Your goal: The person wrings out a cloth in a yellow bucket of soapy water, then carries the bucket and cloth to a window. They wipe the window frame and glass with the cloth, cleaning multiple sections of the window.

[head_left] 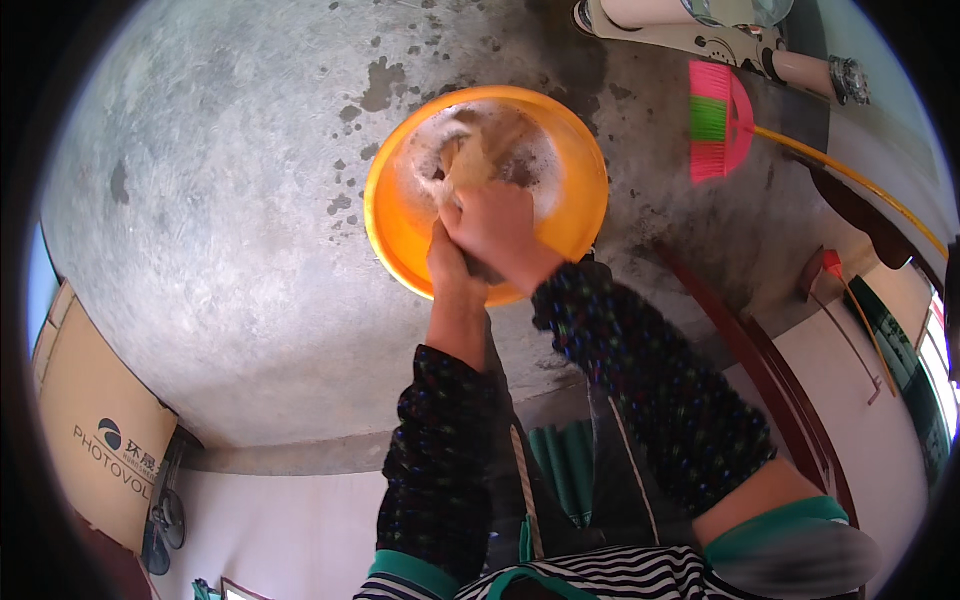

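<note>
An orange-yellow plastic basin (388, 225) holds foamy water and a wet tan cloth (470, 165) that bunches up at its far side. My right hand (497, 222) is closed in a fist over the near end of the cloth. Pressed up against it from the lower left, my left hand (452, 265) is closed too, gripping the cloth beside the right fist. Its fingers are mostly hidden under the right hand. Black speckled sleeve covers run down both forearms, which reach over the basin's near rim.
The basin stands on a grey concrete floor (230, 200) with wet splashes around it. A pink and green broom (712, 120) with a yellow handle lies to the right. A cardboard box (95, 400) stands at far left, and a dark red wooden frame (740, 360) on the right.
</note>
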A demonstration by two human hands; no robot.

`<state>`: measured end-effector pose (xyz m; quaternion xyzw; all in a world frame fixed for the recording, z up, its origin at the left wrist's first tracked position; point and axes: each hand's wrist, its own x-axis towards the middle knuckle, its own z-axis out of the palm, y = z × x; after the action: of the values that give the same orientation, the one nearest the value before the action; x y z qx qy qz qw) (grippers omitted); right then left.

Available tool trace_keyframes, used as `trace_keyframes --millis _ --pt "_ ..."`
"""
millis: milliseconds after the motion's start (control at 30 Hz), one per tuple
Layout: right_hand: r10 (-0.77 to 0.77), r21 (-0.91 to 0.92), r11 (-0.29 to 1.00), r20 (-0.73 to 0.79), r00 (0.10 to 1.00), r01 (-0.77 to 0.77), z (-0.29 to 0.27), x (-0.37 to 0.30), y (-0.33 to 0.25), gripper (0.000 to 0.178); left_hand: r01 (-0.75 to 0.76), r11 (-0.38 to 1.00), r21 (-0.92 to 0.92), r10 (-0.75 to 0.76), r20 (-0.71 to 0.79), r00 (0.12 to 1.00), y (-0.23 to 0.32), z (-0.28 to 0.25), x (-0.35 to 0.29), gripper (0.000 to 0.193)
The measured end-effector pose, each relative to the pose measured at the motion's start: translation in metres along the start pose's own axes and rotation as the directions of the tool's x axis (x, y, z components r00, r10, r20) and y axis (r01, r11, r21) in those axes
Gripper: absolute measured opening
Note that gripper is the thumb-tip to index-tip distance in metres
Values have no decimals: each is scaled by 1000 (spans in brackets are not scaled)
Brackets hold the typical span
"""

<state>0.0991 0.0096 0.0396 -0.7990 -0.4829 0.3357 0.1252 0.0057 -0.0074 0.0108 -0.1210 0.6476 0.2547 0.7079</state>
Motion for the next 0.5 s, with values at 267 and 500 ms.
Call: trace_keyframes --millis 267,500 --pt "68 -449 892 35 997 -45 29 56 109 35 -54 998 36 56 -58 997 28 -34 -3 58" --pt "-9 -306 946 301 954 106 82 43 103 46 107 992 73 -108 14 994 8 -22 31 68"
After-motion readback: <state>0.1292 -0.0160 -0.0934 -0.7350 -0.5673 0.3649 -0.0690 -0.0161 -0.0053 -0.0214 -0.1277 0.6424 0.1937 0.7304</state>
